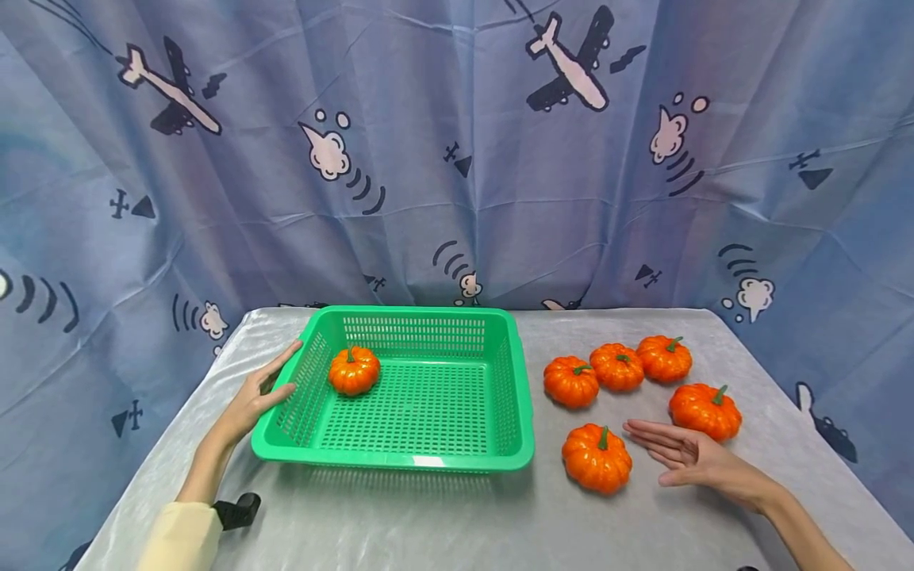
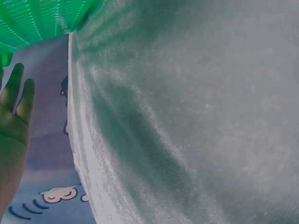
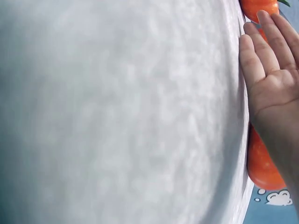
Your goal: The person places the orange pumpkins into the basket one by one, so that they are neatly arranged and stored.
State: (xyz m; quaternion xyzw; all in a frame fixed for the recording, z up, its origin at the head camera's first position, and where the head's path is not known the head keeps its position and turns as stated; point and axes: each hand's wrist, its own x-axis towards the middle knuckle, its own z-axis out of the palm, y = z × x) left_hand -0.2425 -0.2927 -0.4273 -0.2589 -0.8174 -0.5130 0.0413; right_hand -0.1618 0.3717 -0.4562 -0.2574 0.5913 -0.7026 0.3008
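A green plastic basket point(image 1: 407, 458) stands on the table with one small orange pumpkin point(image 1: 355, 370) inside at its left. My left hand point(image 1: 251, 403) rests at the basket's left rim, fingers extended; the left wrist view shows this hand point(image 2: 15, 116) beside the basket wall point(image 2: 42, 21). My right hand point(image 1: 703, 464) is held over the table with straight fingers and nothing in it. Its fingertips point toward a near pumpkin point(image 1: 597, 460), a short gap away. Just behind the hand lies another pumpkin point(image 1: 705, 411). In the right wrist view the palm point(image 3: 275, 88) partly covers pumpkins.
Three more pumpkins, a left one point(image 1: 571, 382), a middle one point(image 1: 616, 367) and a right one point(image 1: 664, 358), lie in a row right of the basket. A pale cloth covers the table point(image 1: 400, 527). Behind it hangs a blue curtain point(image 1: 428, 159) with airplane prints.
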